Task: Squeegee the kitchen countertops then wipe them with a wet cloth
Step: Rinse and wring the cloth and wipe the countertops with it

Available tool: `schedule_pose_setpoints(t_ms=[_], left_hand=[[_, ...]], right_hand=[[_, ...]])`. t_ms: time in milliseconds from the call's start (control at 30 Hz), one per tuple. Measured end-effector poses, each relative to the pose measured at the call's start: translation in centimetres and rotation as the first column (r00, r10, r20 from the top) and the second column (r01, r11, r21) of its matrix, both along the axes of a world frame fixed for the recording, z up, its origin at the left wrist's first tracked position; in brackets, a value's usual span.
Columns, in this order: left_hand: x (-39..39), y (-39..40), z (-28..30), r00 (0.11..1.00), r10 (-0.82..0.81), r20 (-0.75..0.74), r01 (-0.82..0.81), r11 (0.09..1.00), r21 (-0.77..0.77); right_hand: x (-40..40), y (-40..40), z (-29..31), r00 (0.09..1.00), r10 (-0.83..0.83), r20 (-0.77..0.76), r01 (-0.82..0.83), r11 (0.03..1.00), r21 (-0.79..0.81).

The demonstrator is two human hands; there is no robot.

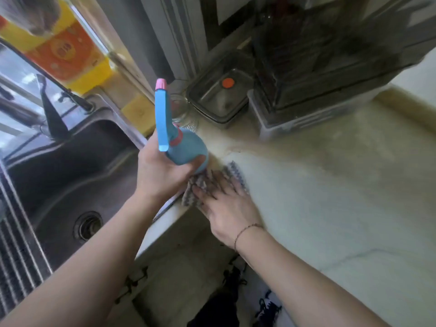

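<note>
Left hand [160, 171] grips spray bottle [181, 147]; right hand [226, 204], fingers spread flat, presses blurred cloth [233, 173] on countertop [330, 197], partly hiding it.

Steel sink [70, 166], daylit window [21, 74], pale tiled floor [184, 274]

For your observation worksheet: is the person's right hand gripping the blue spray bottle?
No, the left hand grips the blue spray bottle, while the right hand presses flat on the grey patterned cloth.
</note>
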State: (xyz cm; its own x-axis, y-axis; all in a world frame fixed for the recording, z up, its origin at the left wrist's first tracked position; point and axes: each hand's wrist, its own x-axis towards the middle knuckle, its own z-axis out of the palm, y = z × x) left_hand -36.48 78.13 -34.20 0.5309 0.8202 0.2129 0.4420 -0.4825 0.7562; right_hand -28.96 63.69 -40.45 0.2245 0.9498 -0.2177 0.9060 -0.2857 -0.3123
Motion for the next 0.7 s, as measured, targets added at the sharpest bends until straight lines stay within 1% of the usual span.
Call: schedule_pose_setpoints(t_ms=[67, 167, 233, 300, 367, 400, 467, 500, 533, 567, 600, 633, 667, 700], left_hand=[[0.1, -0.7, -0.5, 1.000, -0.001, -0.024, 0.000, 1.000, -0.027], [0.3, -1.3, -1.0, 0.994, 0.001, -0.105, -0.006, 0.999, -0.049], [0.5, -1.0, -1.3, 0.986, -0.014, -0.168, 0.007, 0.999, -0.044], [0.7, -0.6, -1.3, 0.982, 0.000, -0.190, -0.007, 0.999, -0.037], [0.9, -0.6, -1.5, 0.983, 0.019, -0.184, -0.026, 0.999, -0.033], [1.1, -0.8, -1.7, 0.983, 0.023, -0.180, -0.028, 0.999, -0.030], [1.3, -1.0, -2.2, 0.988, 0.021, -0.150, -0.032, 0.997, -0.071], [1.0, -1.3, -2.4, 0.993, 0.019, -0.116, -0.033, 0.992, -0.119], [0.4, -1.8, -2.4, 0.996, 0.031, -0.085, -0.042, 0.990, -0.138], [-0.5, -2.7, -2.5, 0.997, 0.052, -0.065, -0.058, 0.994, -0.090], [-1.6, -3.9, -2.5, 0.997, 0.057, -0.044, -0.056, 0.998, 0.034], [-2.7, -5.8, -2.5, 1.000, 0.006, -0.018, -0.003, 0.985, 0.175], [-3.4, -8.2, -2.5, 0.990, -0.142, -0.021, 0.142, 0.951, 0.274], [-3.7, -10.6, -2.9, 0.930, -0.360, -0.070, 0.362, 0.871, 0.332]], right_hand=[[-0.1, -4.8, 0.1, 1.000, -0.005, 0.011, 0.005, 1.000, -0.001], [0.1, -11.9, 0.5, 0.994, -0.091, 0.064, 0.092, 0.996, -0.011], [-0.7, -14.4, 0.7, 0.986, -0.138, 0.093, 0.141, 0.990, -0.023], [-1.4, -14.6, 0.7, 0.982, -0.171, 0.082, 0.173, 0.985, -0.025], [-1.6, -14.2, 0.7, 0.973, -0.226, 0.044, 0.224, 0.973, 0.046], [-1.4, -14.4, 0.7, 0.965, -0.263, 0.003, 0.261, 0.959, 0.113], [-0.6, -15.7, 0.5, 0.940, -0.323, -0.108, 0.341, 0.895, 0.288], [-0.3, -16.6, 0.1, 0.926, -0.351, -0.139, 0.378, 0.851, 0.366], [-0.1, -17.5, -0.2, 0.916, -0.378, -0.138, 0.400, 0.819, 0.413], [0.0, -18.0, -0.4, 0.912, -0.397, -0.103, 0.401, 0.812, 0.425], [0.0, -18.3, -0.5, 0.912, -0.408, -0.047, 0.390, 0.825, 0.409], [-0.1, -18.5, -0.5, 0.907, -0.420, 0.010, 0.385, 0.841, 0.381], [-0.2, -18.6, -0.4, 0.899, -0.434, 0.063, 0.384, 0.849, 0.364], [-0.2, -18.7, 0.0, 0.887, -0.448, 0.112, 0.384, 0.849, 0.363]])
